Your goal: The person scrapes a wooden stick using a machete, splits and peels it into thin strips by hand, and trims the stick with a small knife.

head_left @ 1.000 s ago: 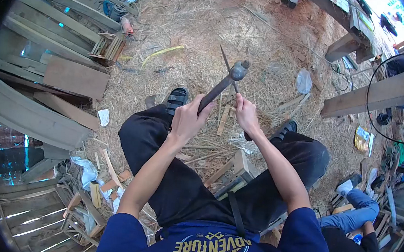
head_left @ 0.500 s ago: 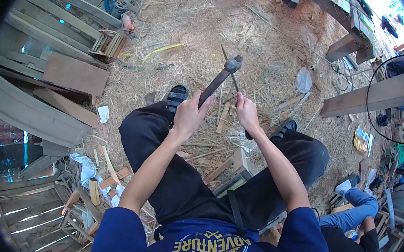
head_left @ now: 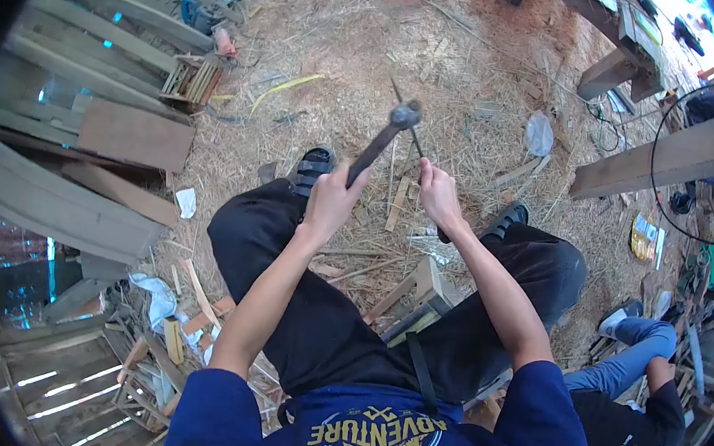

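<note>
My left hand (head_left: 332, 199) is closed round the dark handle of a hammer (head_left: 376, 153). The hammer's rounded metal head is slightly blurred and overlaps a long, thin, dark pointed metal tool (head_left: 417, 143); whether the two touch I cannot tell. That tool is gripped in my right hand (head_left: 439, 198), its tip slanting up and left beyond the hammer head. A dark end, perhaps its handle, shows below my right fist. Both hands are held out between my bent knees, above the straw-littered floor.
Between my legs stands a wooden block (head_left: 431, 283). Planks and curved boards (head_left: 50, 193) are stacked at the left. Thick timber beams (head_left: 669, 154) reach in from the right. Another person (head_left: 626, 421) sits at the lower right. A clear plastic bag (head_left: 539, 135) lies ahead.
The hammer head has shifted slightly left and down against the thin tool. Both hands keep their grips. The whole view has moved a little.
</note>
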